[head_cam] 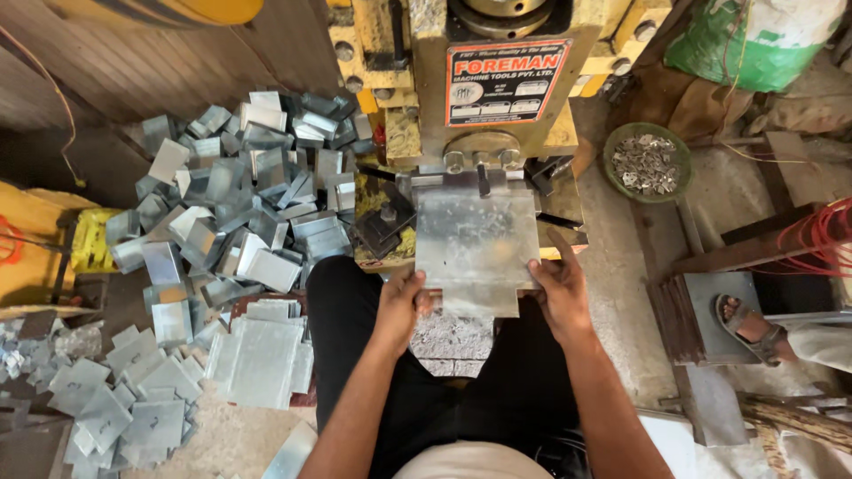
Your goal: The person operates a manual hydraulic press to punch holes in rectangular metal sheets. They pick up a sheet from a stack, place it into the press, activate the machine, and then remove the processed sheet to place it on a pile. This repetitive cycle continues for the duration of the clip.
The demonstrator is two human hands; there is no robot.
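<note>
steel sheet (475, 248) between both hands' fingers (417, 288)

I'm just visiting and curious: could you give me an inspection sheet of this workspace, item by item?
Surface: bed of a yellow press machine, worn and grimy.
Job's things: flat grey notched sheet-metal plate, lying under the press head.
Clutter: heap of bent grey metal pieces; stack of flat plates; green bowl of small metal scraps.
Grip: left hand and right hand each hold the plate's near edge.
Cables: red wires at right.
Surroundings: another person's sandalled foot; concrete floor.
</note>
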